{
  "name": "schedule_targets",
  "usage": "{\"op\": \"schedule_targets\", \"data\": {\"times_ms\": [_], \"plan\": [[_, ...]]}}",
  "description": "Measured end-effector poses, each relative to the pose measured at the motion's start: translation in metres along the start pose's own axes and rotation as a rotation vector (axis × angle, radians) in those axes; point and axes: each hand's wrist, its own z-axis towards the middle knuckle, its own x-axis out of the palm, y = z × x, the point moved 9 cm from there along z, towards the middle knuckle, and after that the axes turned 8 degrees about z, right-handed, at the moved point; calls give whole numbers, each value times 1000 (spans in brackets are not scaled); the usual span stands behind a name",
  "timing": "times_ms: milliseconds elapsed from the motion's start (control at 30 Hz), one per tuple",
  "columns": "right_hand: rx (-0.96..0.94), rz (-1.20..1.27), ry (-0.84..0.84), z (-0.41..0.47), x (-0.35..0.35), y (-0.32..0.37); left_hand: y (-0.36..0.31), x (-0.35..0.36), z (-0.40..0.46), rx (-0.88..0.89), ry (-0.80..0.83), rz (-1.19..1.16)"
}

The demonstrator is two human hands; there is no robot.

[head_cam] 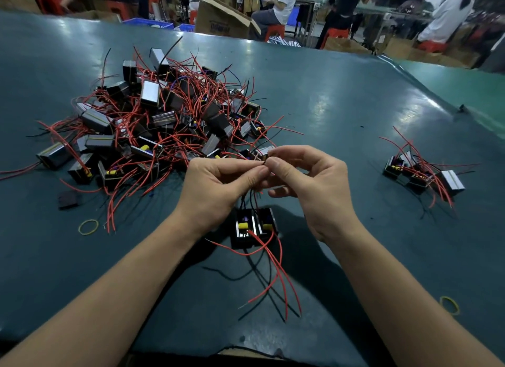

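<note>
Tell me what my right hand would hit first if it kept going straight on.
Likely the left hand: the right hand points leftward at it, both pinching the same black wires.

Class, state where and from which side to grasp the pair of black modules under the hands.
Probably pinch the pair of black modules across its outer side walls, from left and right: black wires leave the far end, red wires the near end.

- A single view, from a wide-angle camera worn on the person's head; the far edge of the table (341,98) bows.
- It faces forward and down, close above the left hand (218,184) and right hand (314,184) at mid-frame.
- Far across the table, its top strip catches seated workers (278,5).
</note>
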Motion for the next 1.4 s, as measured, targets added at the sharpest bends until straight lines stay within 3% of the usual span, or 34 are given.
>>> {"op": "schedule_targets", "data": {"times_ms": [200, 400, 500, 633, 867, 1100, 1400], "plan": [[-32, -189, 68, 3, -4, 10, -2, 1, 1, 46, 28, 97], [-39, -468, -5, 6, -14, 8, -4, 4, 1, 93, 56, 209], [-10, -379, -40, 9, -21, 8, 2, 0, 2, 57, 29, 167], [103, -241, 108, 9, -10, 2, 6, -3, 3, 16, 12, 102], [12, -328, -21, 6, -17, 3, 7, 1, 3, 14, 29, 113], [-31, -314, 98, 4, -5, 8, 7, -1, 4, 37, 18, 126], [-82, -367, 6, 2, -10, 12, 11, 0, 3, 4, 47, 160]]}}
